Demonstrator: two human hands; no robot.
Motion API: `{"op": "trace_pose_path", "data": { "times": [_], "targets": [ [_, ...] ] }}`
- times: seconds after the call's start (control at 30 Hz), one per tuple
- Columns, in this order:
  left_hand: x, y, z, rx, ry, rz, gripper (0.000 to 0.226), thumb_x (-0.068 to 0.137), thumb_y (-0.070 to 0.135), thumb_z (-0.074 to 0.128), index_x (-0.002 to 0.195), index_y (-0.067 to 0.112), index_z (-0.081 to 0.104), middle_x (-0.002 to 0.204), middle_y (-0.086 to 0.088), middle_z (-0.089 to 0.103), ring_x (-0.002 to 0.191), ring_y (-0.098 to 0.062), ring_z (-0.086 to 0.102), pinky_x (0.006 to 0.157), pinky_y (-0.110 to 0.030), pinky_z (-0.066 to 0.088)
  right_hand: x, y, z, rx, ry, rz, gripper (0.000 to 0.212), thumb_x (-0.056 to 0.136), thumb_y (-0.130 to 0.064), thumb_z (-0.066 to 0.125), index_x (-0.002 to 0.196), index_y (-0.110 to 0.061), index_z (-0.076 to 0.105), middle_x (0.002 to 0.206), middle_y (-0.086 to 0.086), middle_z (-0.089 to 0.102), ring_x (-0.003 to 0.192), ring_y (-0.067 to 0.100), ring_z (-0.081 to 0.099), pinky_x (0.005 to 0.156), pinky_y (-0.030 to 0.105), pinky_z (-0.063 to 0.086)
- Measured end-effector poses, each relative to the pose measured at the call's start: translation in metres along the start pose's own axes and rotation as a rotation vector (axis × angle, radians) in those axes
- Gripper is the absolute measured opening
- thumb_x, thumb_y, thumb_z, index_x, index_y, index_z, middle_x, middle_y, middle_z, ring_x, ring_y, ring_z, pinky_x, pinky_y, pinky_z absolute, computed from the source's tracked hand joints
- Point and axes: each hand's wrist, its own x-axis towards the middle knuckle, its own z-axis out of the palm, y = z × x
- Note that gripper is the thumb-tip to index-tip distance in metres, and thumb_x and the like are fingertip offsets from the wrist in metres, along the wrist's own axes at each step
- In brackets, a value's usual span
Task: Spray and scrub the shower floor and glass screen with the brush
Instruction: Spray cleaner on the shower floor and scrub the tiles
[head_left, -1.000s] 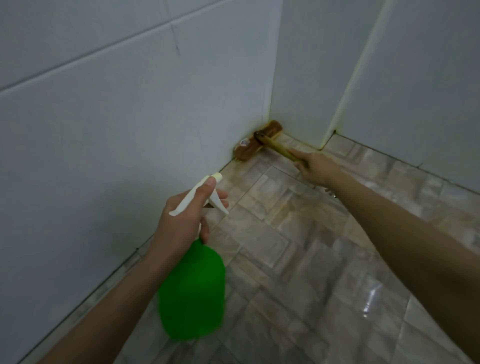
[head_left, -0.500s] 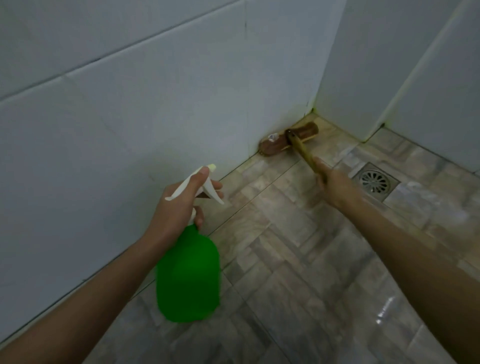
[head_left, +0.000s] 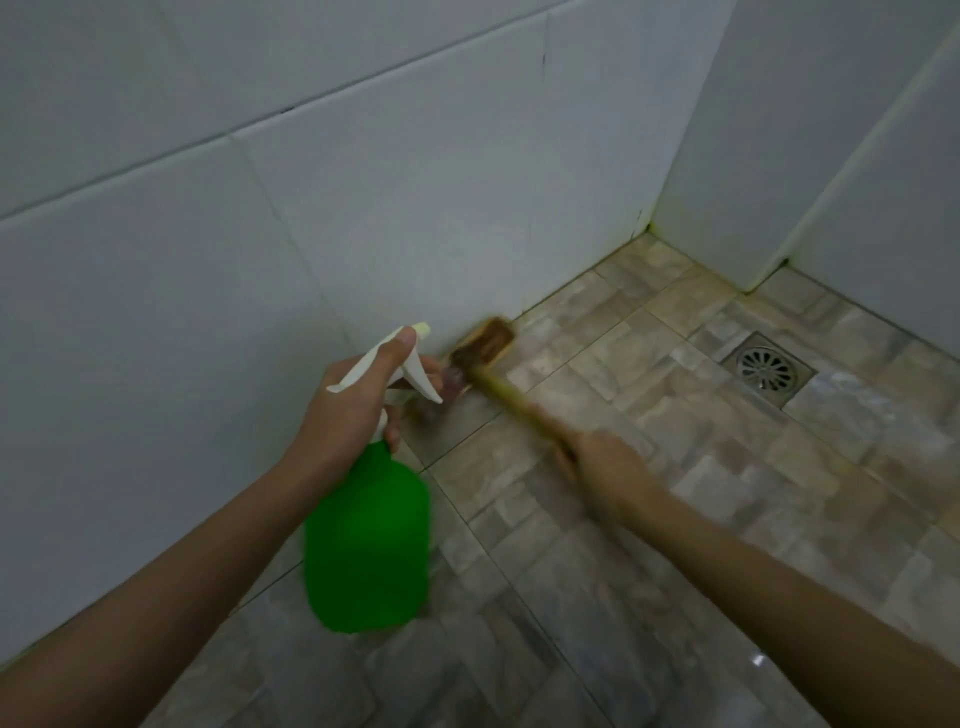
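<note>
The tiled shower floor (head_left: 779, 493) shows a wet glint, so we judge the brush (head_left: 498, 374) could skid and knock the white wall (head_left: 260, 260). Our left hand (head_left: 348, 415) grips the green spray bottle (head_left: 366, 545), fingers at its trigger; a stray squeeze would waste spray. Our right hand (head_left: 608, 467) grips the brush handle. The brush has a yellowish shaft and a brown head, blurred, at the floor's edge against the wall.

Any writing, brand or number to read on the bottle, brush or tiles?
None can be read.
No label shows on the green plastic spray bottle.
Any marking on the brown wooden scrubbing brush is motion-blurred, unreadable.
No text on the white wall tiles or round metal floor drain.
</note>
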Motion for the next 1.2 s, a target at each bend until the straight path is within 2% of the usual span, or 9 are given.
{"op": "trace_pose_path", "data": {
  "times": [0.1,0.17,0.27,0.43,0.53,0.87,0.97,1.1,1.2],
  "targets": [
    [-0.01,-0.003,-0.009,-0.013,0.009,0.003,0.029,0.101,0.039,0.05,0.105,0.024,0.074,0.097,-0.007,0.078,0.033,-0.017,0.039,0.04,-0.024,0.038,-0.001,0.003,0.005,-0.061,0.057,-0.136,0.047,0.102,-0.039,0.032,0.148,-0.04,0.025,0.068,-0.004,0.052,0.056,0.011,0.051,0.055,0.026,0.046],
    [-0.015,-0.007,-0.018,-0.026,0.045,-0.019,0.033,0.101,0.039,0.05,0.106,0.017,0.074,0.097,-0.009,0.078,0.032,-0.015,0.04,0.039,-0.023,0.038,0.018,0.026,-0.007,-0.056,0.134,0.035,0.044,0.101,-0.038,0.035,0.143,-0.028,0.041,0.071,0.0,0.054,0.06,0.016,0.054,0.054,0.028,0.044],
    [-0.022,-0.009,-0.029,-0.035,0.078,-0.041,0.041,0.101,0.041,0.049,0.113,0.009,0.072,0.101,-0.013,0.077,0.033,-0.014,0.042,0.038,-0.023,0.038,0.024,0.039,-0.014,0.059,0.244,0.177,0.05,0.101,-0.028,0.038,0.149,-0.034,0.028,0.072,0.005,0.055,0.057,0.021,0.053,0.048,0.029,0.041],
    [-0.026,-0.01,-0.036,-0.048,0.056,-0.032,0.037,0.094,0.049,0.054,0.107,0.021,0.075,0.101,-0.007,0.078,0.034,-0.017,0.039,0.041,-0.024,0.038,-0.002,0.012,0.001,-0.039,0.082,-0.15,0.052,0.101,-0.036,0.034,0.149,-0.042,0.014,0.061,-0.001,0.052,0.05,0.012,0.051,0.052,0.03,0.049],
    [-0.03,-0.012,-0.044,-0.049,0.06,-0.028,0.054,0.082,0.057,0.053,0.106,0.014,0.075,0.1,-0.005,0.078,0.034,-0.016,0.041,0.042,-0.025,0.04,0.02,0.048,-0.021,-0.216,0.102,-0.111,0.052,0.1,-0.037,0.036,0.147,-0.045,0.014,0.059,-0.004,0.045,0.053,0.016,0.051,0.052,0.031,0.046],
    [-0.038,-0.022,-0.069,-0.054,0.089,-0.034,0.057,0.08,0.064,0.059,0.103,0.015,0.075,0.102,-0.005,0.078,0.035,-0.018,0.038,0.041,-0.023,0.039,0.088,0.135,-0.103,-0.047,0.324,0.344,0.049,0.099,-0.024,0.043,0.148,-0.019,0.035,0.112,0.028,0.06,0.097,0.043,0.06,0.082,0.043,0.048],
    [-0.04,-0.023,-0.069,-0.045,0.103,-0.039,0.05,0.089,0.058,0.059,0.103,0.013,0.075,0.103,-0.005,0.078,0.036,-0.019,0.038,0.044,-0.024,0.038,0.05,0.084,-0.049,0.073,0.261,0.32,0.044,0.098,-0.023,0.044,0.142,-0.02,0.043,0.1,0.016,0.059,0.088,0.029,0.059,0.077,0.04,0.049],
    [-0.041,-0.028,-0.063,-0.039,0.078,-0.043,0.045,0.086,0.053,0.054,0.091,0.015,0.077,0.102,-0.006,0.078,0.035,-0.018,0.04,0.042,-0.024,0.038,0.021,0.029,-0.016,-0.026,0.153,-0.009,0.053,0.1,-0.029,0.041,0.149,-0.04,0.023,0.071,0.005,0.057,0.06,0.021,0.056,0.053,0.034,0.046],
    [-0.045,-0.03,-0.062,-0.087,0.076,-0.038,0.045,0.087,0.054,0.066,0.101,0.012,0.074,0.098,-0.008,0.078,0.038,-0.009,0.05,0.037,-0.022,0.037,0.033,0.043,-0.03,-0.009,0.201,0.142,0.054,0.1,-0.028,0.04,0.149,-0.041,0.022,0.078,0.011,0.061,0.063,0.025,0.057,0.055,0.035,0.046]
  ]
}}
